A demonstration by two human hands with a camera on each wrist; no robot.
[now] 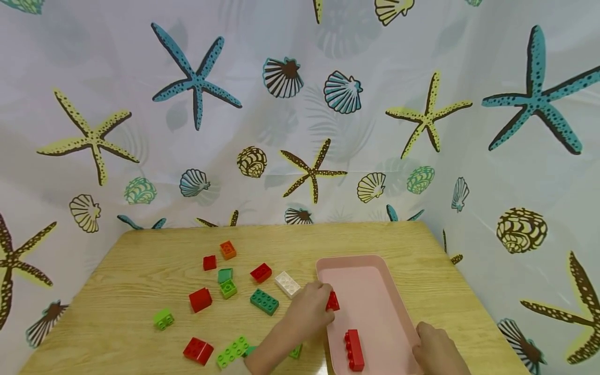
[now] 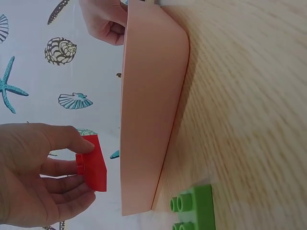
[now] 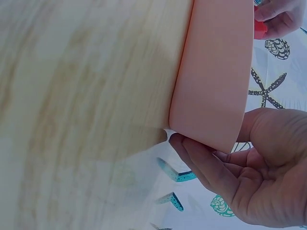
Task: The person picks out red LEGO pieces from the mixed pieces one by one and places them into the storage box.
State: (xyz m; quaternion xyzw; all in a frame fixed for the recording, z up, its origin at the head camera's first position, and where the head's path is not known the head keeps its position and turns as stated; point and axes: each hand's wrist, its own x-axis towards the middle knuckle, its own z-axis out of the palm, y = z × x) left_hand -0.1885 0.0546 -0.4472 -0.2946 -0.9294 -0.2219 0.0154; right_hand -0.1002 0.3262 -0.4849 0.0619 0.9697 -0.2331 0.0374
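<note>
My left hand (image 1: 307,307) hovers over the left rim of a pink tray (image 1: 370,297). Between thumb and fingers it pinches a red toy building brick (image 2: 96,165), which has a sloped edge in the left wrist view. Inside the tray, near its front left, lies a long red brick (image 1: 354,350) with its studs facing left. At the tray's right side, my right hand (image 1: 440,350) holds the wall. In the right wrist view its thumb is behind the rim and its fingers lie along the outside of the tray.
Left of the tray, loose bricks lie scattered on the wooden table (image 1: 117,291). Among them are a white brick (image 1: 287,284), a dark green brick (image 1: 264,301), a light green brick (image 1: 233,352) and several red ones. A patterned curtain (image 1: 300,120) surrounds the table's back and sides.
</note>
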